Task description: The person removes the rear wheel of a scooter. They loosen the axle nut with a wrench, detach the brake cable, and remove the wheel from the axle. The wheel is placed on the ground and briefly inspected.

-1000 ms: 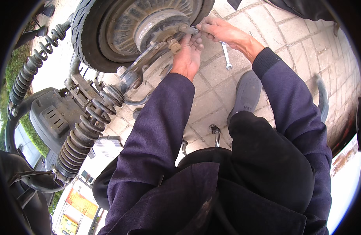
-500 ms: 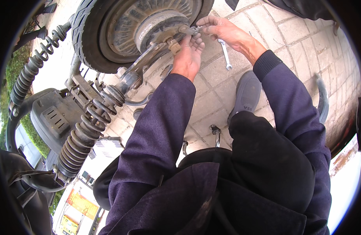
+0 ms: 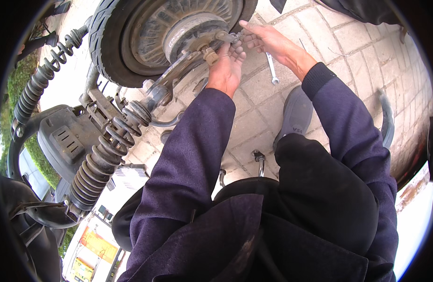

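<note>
Both hands are up at the middle of the wheel [image 3: 146,33], which lies on its side. The left hand [image 3: 227,68] touches the nut [image 3: 210,55] with bent fingers. The right hand [image 3: 268,40] pinches a small metal part [image 3: 235,35] beside it.

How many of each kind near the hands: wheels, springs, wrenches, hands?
Wheel: 1
Coil springs: 2
Wrench on the paving: 1
Left hand and right hand, both at the hub: 2
Total: 6
</note>
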Demonstrator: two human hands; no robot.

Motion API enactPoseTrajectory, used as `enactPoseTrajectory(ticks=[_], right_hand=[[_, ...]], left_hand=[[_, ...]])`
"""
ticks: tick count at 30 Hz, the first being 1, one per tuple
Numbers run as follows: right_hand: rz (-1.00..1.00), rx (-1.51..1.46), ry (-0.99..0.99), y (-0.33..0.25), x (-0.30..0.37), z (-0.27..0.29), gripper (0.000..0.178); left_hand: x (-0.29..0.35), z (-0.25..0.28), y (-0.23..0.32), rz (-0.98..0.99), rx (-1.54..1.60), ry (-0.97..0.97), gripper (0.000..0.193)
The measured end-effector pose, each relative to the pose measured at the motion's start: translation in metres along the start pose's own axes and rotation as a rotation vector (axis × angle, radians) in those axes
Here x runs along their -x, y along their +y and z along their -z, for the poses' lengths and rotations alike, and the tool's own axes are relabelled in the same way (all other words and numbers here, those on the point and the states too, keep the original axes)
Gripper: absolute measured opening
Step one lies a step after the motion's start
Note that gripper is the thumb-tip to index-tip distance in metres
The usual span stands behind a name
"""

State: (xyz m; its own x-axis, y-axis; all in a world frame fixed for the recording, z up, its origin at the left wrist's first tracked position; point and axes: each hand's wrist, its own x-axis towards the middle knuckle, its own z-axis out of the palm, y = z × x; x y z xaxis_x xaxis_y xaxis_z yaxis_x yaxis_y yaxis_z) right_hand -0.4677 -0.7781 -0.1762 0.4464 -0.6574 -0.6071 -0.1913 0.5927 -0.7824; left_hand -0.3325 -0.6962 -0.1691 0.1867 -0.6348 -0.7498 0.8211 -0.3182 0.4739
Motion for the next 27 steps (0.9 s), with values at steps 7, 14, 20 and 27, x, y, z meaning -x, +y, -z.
enactPoseTrajectory(ticks=[7,14,20,27], right_hand=[[0.224,-0.033,-0.063,0.001,0.0012,-0.001,0.047],[-0.076,0.154,0.005,-0.0023,-0.0067,-0.0025,0.04],[0.201,-0.201,-0.082,-0.0006,-0.0023,-0.0025,0.044],[0.054,0.034,-0.065,-0.001,-0.0039,-0.0023,0.036]], left_hand=[[0.002,-0.0018,0.0018,0.011,-0.01,0.019,0.023],[0.0015,-0.0017,-0.0002,-0.006,-0.017,0.015,0.023],[0.0016,-0.0008,-0.0002,-0.008,-0.024,0.004,0.022],[0.002,-0.0004,-0.0003,-0.012,-0.026,-0.003,0.022]])
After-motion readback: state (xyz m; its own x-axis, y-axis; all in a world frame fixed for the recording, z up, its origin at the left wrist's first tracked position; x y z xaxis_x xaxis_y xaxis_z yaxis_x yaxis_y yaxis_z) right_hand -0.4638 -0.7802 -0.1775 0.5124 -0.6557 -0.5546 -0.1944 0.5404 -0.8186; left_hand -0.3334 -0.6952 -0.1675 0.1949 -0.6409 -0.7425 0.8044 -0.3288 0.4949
